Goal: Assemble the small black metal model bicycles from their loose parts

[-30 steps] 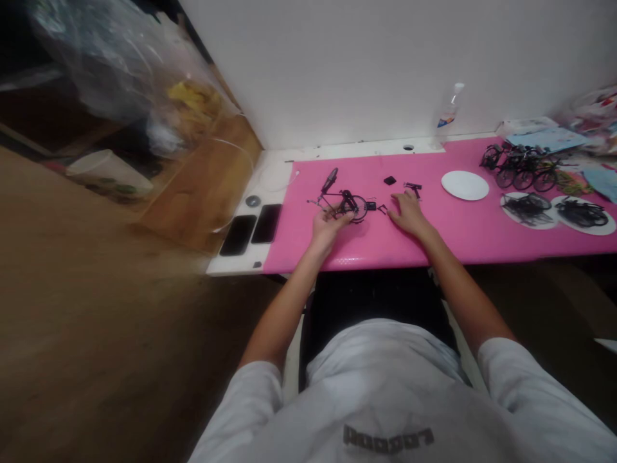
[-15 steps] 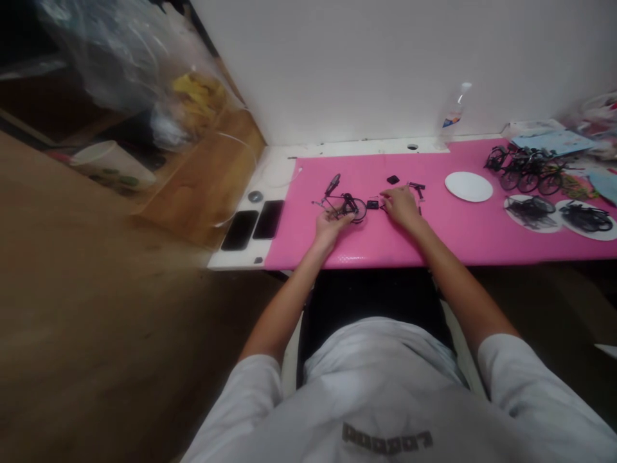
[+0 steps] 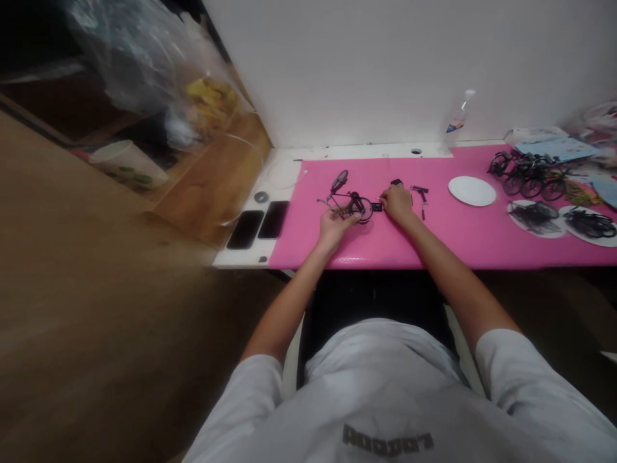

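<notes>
A miniature black bicycle (image 3: pixel 355 200) is tilted over the pink mat, one wheel raised at its upper left. My left hand (image 3: pixel 333 230) is closed around its lower side. Just right of its rear wheel lies a small black square case (image 3: pixel 377 207). My right hand (image 3: pixel 398 204) is at the case's right edge, its fingertips pinched together; whatever they hold is too small to make out. Behind that hand sits a second black piece (image 3: pixel 396 182), partly covered. To its right are a black T-shaped piece (image 3: pixel 420 191) and a thin dark stick (image 3: pixel 423 211).
On the pink mat (image 3: pixel 463 244) stand a white plate (image 3: pixel 471 191), two plates of black parts (image 3: pixel 535 217) and several finished miniature bicycles (image 3: pixel 530 173). A clear bottle (image 3: pixel 460 119) is by the wall. Two phones (image 3: pixel 245 229) and a round metal disc (image 3: pixel 261 197) lie at left.
My right hand has come down closer to the black square case, fingers drawn together. The left hand keeps its hold on the bicycle. The whole view has shifted slightly.
</notes>
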A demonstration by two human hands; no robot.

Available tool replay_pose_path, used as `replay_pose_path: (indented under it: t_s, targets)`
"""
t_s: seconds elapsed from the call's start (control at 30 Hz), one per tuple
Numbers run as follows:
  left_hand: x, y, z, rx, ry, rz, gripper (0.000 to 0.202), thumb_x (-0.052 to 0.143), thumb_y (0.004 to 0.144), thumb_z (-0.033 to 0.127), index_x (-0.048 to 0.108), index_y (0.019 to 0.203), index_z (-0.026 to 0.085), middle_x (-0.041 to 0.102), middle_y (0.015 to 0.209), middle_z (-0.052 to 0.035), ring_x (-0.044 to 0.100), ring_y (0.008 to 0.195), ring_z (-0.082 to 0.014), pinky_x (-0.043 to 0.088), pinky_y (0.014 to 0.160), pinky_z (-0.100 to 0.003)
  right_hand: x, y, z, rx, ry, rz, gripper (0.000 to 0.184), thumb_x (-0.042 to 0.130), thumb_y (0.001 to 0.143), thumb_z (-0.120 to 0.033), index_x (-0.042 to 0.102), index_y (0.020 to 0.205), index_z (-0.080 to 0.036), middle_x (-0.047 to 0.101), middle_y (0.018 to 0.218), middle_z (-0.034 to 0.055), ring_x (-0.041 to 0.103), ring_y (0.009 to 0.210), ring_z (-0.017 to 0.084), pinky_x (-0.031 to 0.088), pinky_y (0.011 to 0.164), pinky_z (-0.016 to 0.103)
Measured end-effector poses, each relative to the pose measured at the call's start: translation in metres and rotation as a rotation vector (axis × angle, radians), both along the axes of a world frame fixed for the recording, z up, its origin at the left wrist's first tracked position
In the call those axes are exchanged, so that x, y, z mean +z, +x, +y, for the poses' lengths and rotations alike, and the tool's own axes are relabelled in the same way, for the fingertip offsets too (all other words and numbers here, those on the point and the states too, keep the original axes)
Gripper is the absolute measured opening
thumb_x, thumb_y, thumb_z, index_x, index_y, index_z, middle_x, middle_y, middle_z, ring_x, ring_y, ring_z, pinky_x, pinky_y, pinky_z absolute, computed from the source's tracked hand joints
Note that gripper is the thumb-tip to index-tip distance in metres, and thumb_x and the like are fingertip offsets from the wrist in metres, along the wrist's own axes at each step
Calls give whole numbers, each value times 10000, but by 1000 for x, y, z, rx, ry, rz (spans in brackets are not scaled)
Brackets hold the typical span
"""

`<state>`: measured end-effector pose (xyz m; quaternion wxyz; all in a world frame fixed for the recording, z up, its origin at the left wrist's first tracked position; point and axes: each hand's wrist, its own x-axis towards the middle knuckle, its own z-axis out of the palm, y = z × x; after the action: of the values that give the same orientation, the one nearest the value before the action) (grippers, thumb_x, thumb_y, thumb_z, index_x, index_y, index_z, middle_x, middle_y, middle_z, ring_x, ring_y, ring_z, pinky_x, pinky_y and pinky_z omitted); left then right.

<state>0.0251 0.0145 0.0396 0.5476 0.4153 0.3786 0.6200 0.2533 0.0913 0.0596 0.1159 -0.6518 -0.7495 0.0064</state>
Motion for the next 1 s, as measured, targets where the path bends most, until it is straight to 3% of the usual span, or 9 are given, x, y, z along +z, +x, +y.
replay_pose_path:
  t_s: [0.2, 0.37, 0.63, 0.83, 1.0]
  targets:
    - [22, 4, -11, -29, 13, -33, 713, 1099, 491, 360, 763, 1081, 142, 826, 1091, -120, 785, 932, -211, 671, 897, -390, -15, -9, 7, -81, 13, -20, 400, 485, 1056, -160, 758, 1278, 29, 650, 1391, 333, 449, 1397, 462, 433, 1088, 579]
    - [30, 4, -17, -41, 32, -18, 709, 1097, 518, 365, 759, 1100, 143, 826, 1125, -132, 800, 986, -239, 674, 910, -399, -27, -8, 11, -91, 37, 9, 438, 443, 1048, -123, 680, 1358, 75, 578, 1465, 371, 433, 1411, 450, 415, 1113, 589]
    - [37, 2, -19, -54, 70, -7, 703, 1092, 547, 352, 760, 1133, 150, 819, 1165, -130, 809, 1022, -244, 671, 953, -406, -23, 0, 14, -116, 117, 77, 325, 514, 1070, -199, 749, 1208, -22, 650, 1350, 325, 497, 1340, 445, 410, 1101, 612]
    - [38, -4, -14, -54, 78, 8, 718, 1090, 545, 365, 765, 1147, 147, 820, 1161, -134, 809, 1021, -252, 672, 953, -415, -13, 0, 4, 7, 159, 119, 256, 591, 1042, -202, 831, 1054, -113, 747, 1060, 231, 560, 1223, 390, 457, 998, 491]
    - [36, -6, -12, -50, 80, 21, 711, 1086, 547, 368, 769, 1144, 147, 816, 1158, -129, 805, 985, -240, 677, 912, -397, -13, 0, -1, 44, 176, 199, 227, 649, 996, -220, 856, 1055, -149, 786, 1047, 182, 590, 1158, 368, 469, 981, 472]
